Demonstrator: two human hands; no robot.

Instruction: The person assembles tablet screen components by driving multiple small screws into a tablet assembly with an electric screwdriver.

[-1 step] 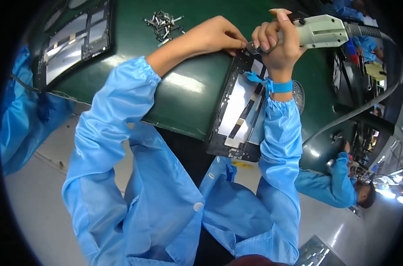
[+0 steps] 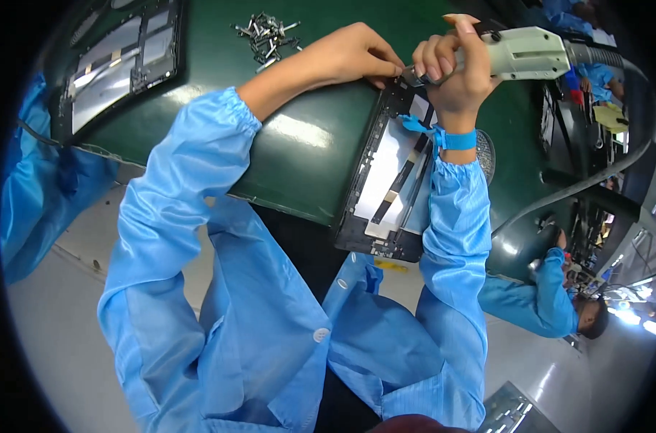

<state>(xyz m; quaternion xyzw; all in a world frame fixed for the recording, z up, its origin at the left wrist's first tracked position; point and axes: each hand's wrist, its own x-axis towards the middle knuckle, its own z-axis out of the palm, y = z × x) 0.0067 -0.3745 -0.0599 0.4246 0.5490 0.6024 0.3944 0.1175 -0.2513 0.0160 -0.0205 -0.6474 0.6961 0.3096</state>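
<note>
Right hand [image 2: 454,68] curled round power tool [image 2: 530,54]; left hand [image 2: 360,56] arched by panel [image 2: 384,180], pinch unclear.

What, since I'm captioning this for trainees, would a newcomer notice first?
The pale corded tool in the right hand, upper right, stands out. Below lies a dark-framed panel, the left hand at its far end. Small dark and silvery parts lie heaped on the table, upper left of centre.

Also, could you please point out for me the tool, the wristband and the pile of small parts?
Tool [image 2: 527,54]: head view, on its pale body.
Wristband [image 2: 460,141]: head view, on its blue band.
Pile of small parts [image 2: 266,39]: head view, near its middle.
</note>
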